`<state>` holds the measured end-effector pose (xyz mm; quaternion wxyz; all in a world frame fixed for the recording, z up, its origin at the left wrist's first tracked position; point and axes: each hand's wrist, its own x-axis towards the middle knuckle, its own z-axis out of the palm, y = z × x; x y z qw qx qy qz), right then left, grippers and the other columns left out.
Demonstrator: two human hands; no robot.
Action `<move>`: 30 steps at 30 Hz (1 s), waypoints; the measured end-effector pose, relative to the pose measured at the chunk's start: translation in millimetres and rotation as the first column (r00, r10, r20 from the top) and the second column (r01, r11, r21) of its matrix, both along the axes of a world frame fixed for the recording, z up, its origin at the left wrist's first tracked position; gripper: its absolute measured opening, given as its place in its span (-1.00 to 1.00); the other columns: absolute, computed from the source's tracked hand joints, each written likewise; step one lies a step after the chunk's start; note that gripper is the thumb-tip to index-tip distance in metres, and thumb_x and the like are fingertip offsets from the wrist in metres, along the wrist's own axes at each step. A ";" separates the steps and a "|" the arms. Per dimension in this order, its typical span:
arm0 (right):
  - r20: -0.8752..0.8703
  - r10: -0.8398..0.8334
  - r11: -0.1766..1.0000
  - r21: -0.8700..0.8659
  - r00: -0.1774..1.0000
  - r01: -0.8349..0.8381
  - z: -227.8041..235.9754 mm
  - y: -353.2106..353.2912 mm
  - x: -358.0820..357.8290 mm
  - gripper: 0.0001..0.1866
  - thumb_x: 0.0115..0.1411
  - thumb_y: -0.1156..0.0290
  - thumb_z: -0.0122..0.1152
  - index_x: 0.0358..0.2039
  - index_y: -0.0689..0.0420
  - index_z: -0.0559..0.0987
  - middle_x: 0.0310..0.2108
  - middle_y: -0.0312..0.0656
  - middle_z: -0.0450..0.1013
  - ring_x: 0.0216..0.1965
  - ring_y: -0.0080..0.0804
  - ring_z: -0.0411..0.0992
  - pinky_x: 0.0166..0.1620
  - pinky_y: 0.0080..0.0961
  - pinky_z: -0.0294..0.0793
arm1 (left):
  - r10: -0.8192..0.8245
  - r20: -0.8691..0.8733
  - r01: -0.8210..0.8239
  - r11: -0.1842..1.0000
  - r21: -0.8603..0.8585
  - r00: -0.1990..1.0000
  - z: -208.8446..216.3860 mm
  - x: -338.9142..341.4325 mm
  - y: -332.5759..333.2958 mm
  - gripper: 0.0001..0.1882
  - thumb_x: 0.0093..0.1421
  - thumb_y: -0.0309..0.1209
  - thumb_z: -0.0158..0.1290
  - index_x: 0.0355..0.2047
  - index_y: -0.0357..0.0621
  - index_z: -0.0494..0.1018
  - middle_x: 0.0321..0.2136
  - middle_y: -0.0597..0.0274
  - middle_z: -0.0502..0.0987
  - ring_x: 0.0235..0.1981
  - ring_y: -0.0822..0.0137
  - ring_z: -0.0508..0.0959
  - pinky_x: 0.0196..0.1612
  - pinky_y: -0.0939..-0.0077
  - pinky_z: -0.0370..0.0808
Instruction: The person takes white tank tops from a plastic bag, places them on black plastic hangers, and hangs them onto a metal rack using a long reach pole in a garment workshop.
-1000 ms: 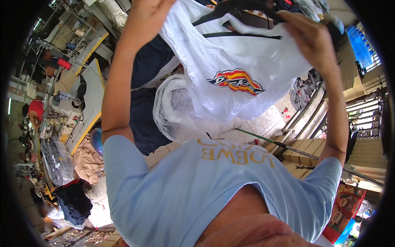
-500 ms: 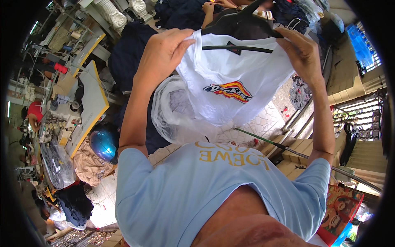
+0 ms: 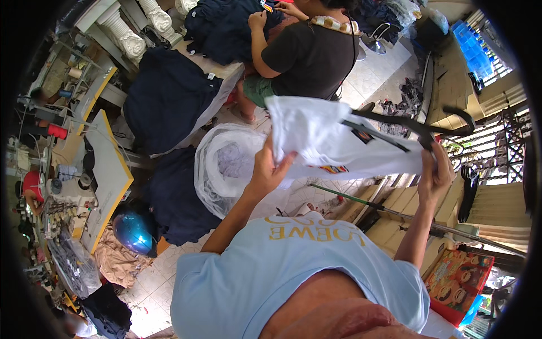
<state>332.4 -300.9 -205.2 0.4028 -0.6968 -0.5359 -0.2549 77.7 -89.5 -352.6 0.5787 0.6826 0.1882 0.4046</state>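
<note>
Your left hand [image 3: 270, 169] pinches the soft white shirt [image 3: 333, 141] at frame centre; your right hand [image 3: 435, 172] is closed around its black hanger [image 3: 406, 121], centre right. Below left sits a crinkled translucent plastic bag [image 3: 223, 169].

A pale tiled floor [image 3: 370, 73] is being covered at nine o'clock by dark navy garments [image 3: 169, 195], with a clear plastic bag [image 3: 223, 169] lying beside them; a blue helmet [image 3: 132, 233] is being rested at eight o'clock.
</note>
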 end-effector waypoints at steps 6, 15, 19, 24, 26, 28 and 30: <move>-0.152 -0.276 0.961 -0.056 0.949 0.271 -15.7 -68.5 38.8 -0.78 0.10 0.64 0.22 -0.19 0.36 0.57 -0.28 -0.13 0.55 -0.50 -0.62 0.33 -0.50 -0.69 0.23 | -0.043 0.046 0.025 0.935 0.353 0.998 6.4 66.8 89.3 -0.54 0.28 -0.11 -0.04 -0.07 -0.29 0.43 -0.05 0.02 0.48 -0.02 0.12 0.46 0.09 0.31 0.33; -0.171 -0.201 0.980 -0.047 0.965 0.196 -27.2 -81.2 73.2 -0.74 0.15 0.58 0.21 -0.11 0.33 0.56 -0.20 -0.06 0.54 -0.28 -0.47 0.46 -0.24 -0.62 0.41 | 0.548 -0.012 -0.484 0.749 0.452 0.836 -26.3 220.4 228.4 -0.26 0.23 0.14 -0.09 0.13 -0.29 0.32 0.21 -0.19 0.22 0.27 -0.15 0.14 0.23 -0.05 0.07; -0.194 -0.204 0.977 -0.105 0.960 0.187 -28.8 -79.0 79.9 -0.76 0.14 0.60 0.21 -0.15 0.34 0.56 -0.19 -0.02 0.54 -0.28 -0.44 0.47 -0.26 -0.61 0.41 | 0.420 0.020 -0.385 0.810 0.442 0.907 -47.3 223.9 225.4 -0.35 0.29 0.08 -0.13 0.08 -0.28 0.38 -0.08 -0.14 0.51 0.06 0.02 0.43 0.08 0.24 0.33; -0.249 -0.230 0.971 -0.127 0.941 0.203 -35.1 -76.6 77.6 -0.77 0.13 0.60 0.22 -0.18 0.35 0.56 -0.21 -0.04 0.54 -0.28 -0.43 0.46 -0.23 -0.59 0.42 | 0.023 0.158 0.008 0.981 -0.194 0.987 -12.0 169.5 163.1 -0.43 0.29 0.03 -0.09 0.00 -0.26 0.41 -0.32 0.13 0.54 -0.20 0.37 0.49 -0.13 0.52 0.38; -0.269 -0.321 0.946 -0.138 0.908 0.293 -40.7 -74.5 70.5 -0.78 0.12 0.61 0.22 -0.19 0.35 0.56 -0.22 -0.04 0.54 -0.28 -0.43 0.46 -0.23 -0.59 0.42 | 0.026 0.243 -0.006 0.996 -0.086 0.970 1.1 152.1 129.1 -0.45 0.28 0.02 -0.06 -0.02 -0.24 0.43 -0.28 0.17 0.51 -0.22 0.42 0.46 -0.14 0.55 0.36; -0.222 -0.255 0.966 -0.100 0.941 0.238 -42.3 -71.2 71.7 -0.78 0.12 0.61 0.23 -0.19 0.33 0.56 -0.28 -0.11 0.52 -0.41 -0.57 0.36 -0.38 -0.66 0.31 | 0.031 0.297 -0.049 0.998 0.051 0.954 15.6 142.4 96.7 -0.48 0.26 0.01 -0.04 -0.05 -0.22 0.44 -0.22 0.19 0.50 -0.21 0.42 0.45 -0.13 0.56 0.34; -0.216 -0.244 0.967 -0.128 0.945 0.220 -32.1 -60.4 62.3 -0.78 0.12 0.60 0.24 -0.18 0.32 0.56 -0.31 -0.15 0.51 -0.47 -0.62 0.29 -0.46 -0.68 0.22 | -0.080 0.277 0.076 0.997 0.027 0.957 10.4 132.5 71.8 -0.53 0.25 -0.03 0.00 -0.10 -0.21 0.46 -0.17 0.22 0.47 -0.20 0.42 0.44 -0.13 0.56 0.33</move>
